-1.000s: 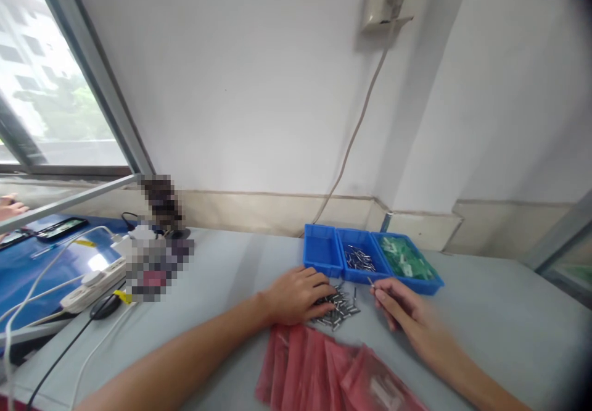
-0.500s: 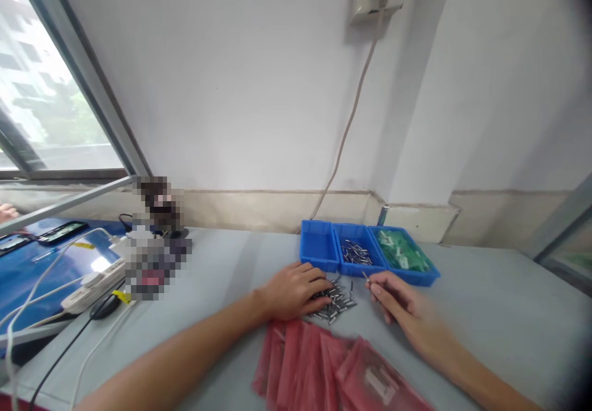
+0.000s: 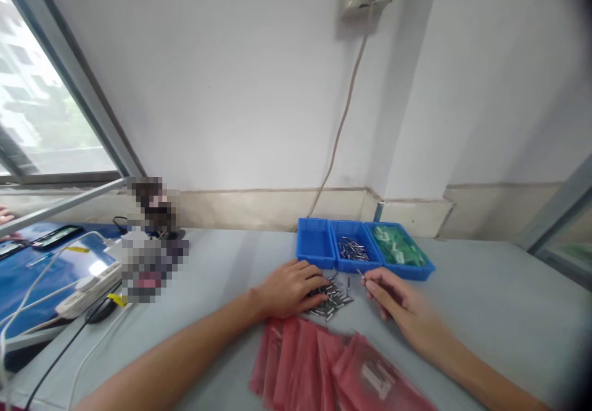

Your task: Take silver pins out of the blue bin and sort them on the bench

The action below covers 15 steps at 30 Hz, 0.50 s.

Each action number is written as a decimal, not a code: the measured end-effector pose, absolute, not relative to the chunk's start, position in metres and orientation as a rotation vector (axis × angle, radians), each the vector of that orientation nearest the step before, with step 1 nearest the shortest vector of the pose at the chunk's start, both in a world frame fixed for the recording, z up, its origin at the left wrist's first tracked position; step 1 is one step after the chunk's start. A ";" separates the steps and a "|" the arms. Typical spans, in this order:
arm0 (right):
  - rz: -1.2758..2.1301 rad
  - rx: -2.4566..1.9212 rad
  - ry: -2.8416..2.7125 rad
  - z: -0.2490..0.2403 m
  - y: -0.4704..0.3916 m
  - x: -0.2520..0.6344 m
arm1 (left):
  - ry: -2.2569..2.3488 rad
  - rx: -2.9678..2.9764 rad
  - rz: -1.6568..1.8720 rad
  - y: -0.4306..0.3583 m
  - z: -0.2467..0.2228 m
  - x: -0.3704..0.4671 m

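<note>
On the grey table, my left hand (image 3: 289,289) lies palm down, its fingers apart and resting over the left part of a pile of small metal pins (image 3: 337,302). Part of that pile is hidden under the fingers. To the right of the pile, my right hand (image 3: 393,297) pinches one thin metal pin (image 3: 360,272) between thumb and index finger. Just beyond is a blue bin (image 3: 354,267) with more pins in it. Closer to me, several red plastic bags (image 3: 308,361) overlap in a row; the rightmost bears a pale label.
Left of the pin bin stands an empty blue bin (image 3: 315,257); on its right, another blue bin (image 3: 419,271) holds green bags. A white power strip (image 3: 87,287), cables and a blurred-out patch occupy the left side. A wall (image 3: 240,90) rises behind the table.
The view has shifted slightly, so the bins and bags appear a little further left. My left hand stays on the pile, and my right hand still pinches the pin.
</note>
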State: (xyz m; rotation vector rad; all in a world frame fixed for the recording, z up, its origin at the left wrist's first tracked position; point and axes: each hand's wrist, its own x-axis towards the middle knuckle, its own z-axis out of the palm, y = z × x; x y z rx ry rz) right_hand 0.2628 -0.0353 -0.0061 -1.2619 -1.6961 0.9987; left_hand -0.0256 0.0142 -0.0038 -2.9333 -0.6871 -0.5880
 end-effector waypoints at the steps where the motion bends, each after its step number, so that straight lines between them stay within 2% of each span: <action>1: 0.998 -1.261 -1.686 -0.005 -0.036 0.262 | -0.690 -2.937 -0.588 0.014 -0.004 -0.026; 15: 1.005 -1.264 -1.696 -0.003 -0.038 0.263 | -0.693 -2.964 -0.576 0.014 -0.004 -0.026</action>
